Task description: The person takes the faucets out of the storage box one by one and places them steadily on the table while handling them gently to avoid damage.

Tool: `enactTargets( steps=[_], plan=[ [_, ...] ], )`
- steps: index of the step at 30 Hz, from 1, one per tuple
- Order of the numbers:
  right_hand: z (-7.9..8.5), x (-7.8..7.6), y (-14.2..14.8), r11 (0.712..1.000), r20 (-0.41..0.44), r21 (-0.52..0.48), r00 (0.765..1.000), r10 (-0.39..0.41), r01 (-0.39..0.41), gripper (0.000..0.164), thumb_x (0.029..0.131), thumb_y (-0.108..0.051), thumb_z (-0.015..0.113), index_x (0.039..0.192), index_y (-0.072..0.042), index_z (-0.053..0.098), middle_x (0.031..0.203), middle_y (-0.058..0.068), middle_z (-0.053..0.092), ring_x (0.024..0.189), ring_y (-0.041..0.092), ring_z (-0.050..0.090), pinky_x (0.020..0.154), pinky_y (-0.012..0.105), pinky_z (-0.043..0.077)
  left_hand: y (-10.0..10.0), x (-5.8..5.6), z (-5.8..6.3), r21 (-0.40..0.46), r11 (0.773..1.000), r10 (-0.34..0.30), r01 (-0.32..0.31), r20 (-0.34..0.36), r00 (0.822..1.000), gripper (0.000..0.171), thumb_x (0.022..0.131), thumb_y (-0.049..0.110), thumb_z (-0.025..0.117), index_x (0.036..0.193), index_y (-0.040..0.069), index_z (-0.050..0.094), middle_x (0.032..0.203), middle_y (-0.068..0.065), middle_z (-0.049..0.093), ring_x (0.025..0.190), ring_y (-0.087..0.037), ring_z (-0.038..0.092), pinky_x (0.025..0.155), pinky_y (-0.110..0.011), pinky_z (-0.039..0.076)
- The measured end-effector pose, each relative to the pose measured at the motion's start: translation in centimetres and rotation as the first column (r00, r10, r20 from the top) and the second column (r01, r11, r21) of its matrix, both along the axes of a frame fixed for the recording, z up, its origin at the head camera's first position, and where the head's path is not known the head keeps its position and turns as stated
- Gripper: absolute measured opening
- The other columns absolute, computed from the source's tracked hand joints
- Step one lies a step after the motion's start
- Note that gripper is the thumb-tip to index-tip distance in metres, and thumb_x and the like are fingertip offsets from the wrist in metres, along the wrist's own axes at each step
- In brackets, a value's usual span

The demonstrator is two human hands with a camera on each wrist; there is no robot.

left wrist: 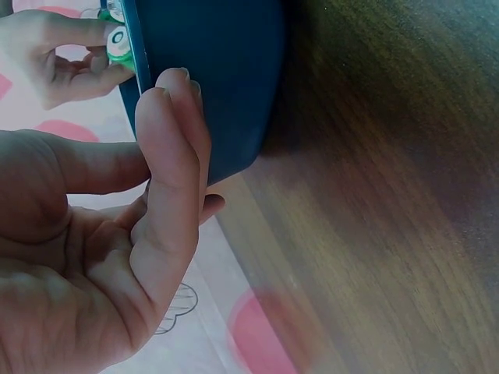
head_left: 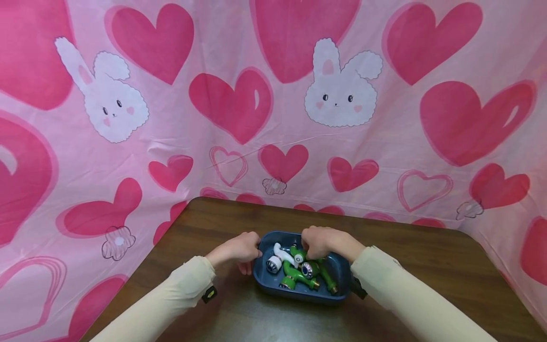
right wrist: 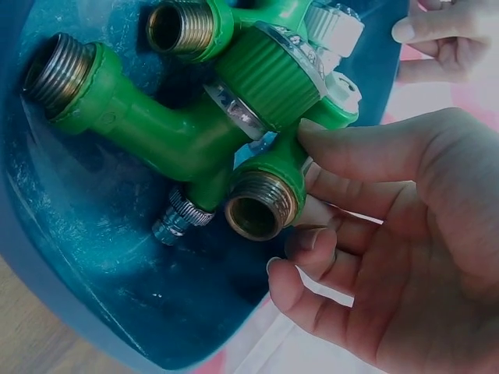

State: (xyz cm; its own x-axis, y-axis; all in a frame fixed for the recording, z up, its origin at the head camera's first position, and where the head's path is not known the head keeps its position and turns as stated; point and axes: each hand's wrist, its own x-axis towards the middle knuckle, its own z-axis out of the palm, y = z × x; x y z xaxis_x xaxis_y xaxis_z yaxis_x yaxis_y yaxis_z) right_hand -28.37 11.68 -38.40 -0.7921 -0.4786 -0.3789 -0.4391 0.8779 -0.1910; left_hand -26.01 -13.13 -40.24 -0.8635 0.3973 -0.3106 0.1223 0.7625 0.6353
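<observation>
A dark blue rectangular tub [head_left: 299, 295] holds several green taps and a white tap [head_left: 279, 259]. My left hand [head_left: 244, 248] grips the tub's left rim; in the left wrist view, the thumb lies at the rim and the fingers [left wrist: 168, 148] against the outer wall. My right hand [head_left: 320, 241] reaches over the far rim and pinches a green tap [right wrist: 284, 171] with a brass threaded end. Beside it lies a green tap [right wrist: 156, 140] with a ribbed handle and a metal spout. Another green tap [head_left: 292, 276] lies near the tub's front wall.
The tub stands on a brown wooden table [head_left: 205, 304]. Behind the table hangs a pink cloth [head_left: 290, 128] with hearts and rabbits, coming down to the table's back edge.
</observation>
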Motion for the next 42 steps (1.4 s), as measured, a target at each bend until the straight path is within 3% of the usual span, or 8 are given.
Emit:
enactTargets(
  steps=[16, 26, 35, 42],
  plan=[
    [0.8, 0.4, 0.2, 0.999, 0.002, -0.04, 1.0, -0.003, 0.003, 0.007, 0.091, -0.015, 0.081, 0.093, -0.015, 0.074, 0.083, -0.002, 0.064, 0.076, 0.019, 0.062, 0.072, 0.038, 0.059, -0.1, -0.4, -0.3, 0.019, 1.0, 0.002, -0.003, 0.018, 1.0, 0.011, 0.104, 0.003, 0.064, 0.11, -0.006, 0.066, 0.068, -0.017, 0.066, 0.049, -0.022, 0.069, 0.047, -0.033, 0.06],
    [1.1, 0.4, 0.5, 0.999, -0.03, -0.022, 0.999, 0.032, -0.033, 0.012, 0.092, -0.017, 0.081, 0.085, -0.017, 0.072, 0.079, -0.003, 0.063, 0.072, 0.018, 0.059, 0.066, 0.036, 0.053, -0.3, -0.5, -0.3, 0.058, 0.998, 0.003, -0.004, 0.027, 1.0, 0.005, 0.103, 0.002, 0.065, 0.104, -0.002, 0.065, 0.069, -0.016, 0.067, 0.05, -0.022, 0.069, 0.048, -0.033, 0.06],
    [1.3, 0.5, 0.6, 0.998, -0.049, -0.024, 0.998, 0.049, -0.05, 0.017, 0.092, -0.017, 0.081, 0.078, -0.019, 0.071, 0.073, -0.002, 0.062, 0.065, 0.016, 0.055, 0.059, 0.031, 0.046, -0.3, -0.5, -0.2, 0.062, 0.998, 0.009, -0.011, 0.044, 0.999, 0.007, 0.103, 0.003, 0.065, 0.108, -0.003, 0.064, 0.069, -0.015, 0.068, 0.052, -0.023, 0.07, 0.05, -0.033, 0.061],
    [1.5, 0.7, 0.8, 0.999, -0.059, -0.031, 0.998, 0.035, -0.037, 0.01, 0.092, -0.016, 0.081, 0.085, -0.017, 0.073, 0.078, -0.003, 0.062, 0.071, 0.017, 0.059, 0.066, 0.035, 0.052, -0.3, -0.2, -0.1, 0.068, 0.998, 0.011, -0.014, 0.044, 0.999, 0.009, 0.103, 0.002, 0.065, 0.11, -0.004, 0.064, 0.068, -0.015, 0.068, 0.051, -0.023, 0.069, 0.05, -0.034, 0.061]
  ],
)
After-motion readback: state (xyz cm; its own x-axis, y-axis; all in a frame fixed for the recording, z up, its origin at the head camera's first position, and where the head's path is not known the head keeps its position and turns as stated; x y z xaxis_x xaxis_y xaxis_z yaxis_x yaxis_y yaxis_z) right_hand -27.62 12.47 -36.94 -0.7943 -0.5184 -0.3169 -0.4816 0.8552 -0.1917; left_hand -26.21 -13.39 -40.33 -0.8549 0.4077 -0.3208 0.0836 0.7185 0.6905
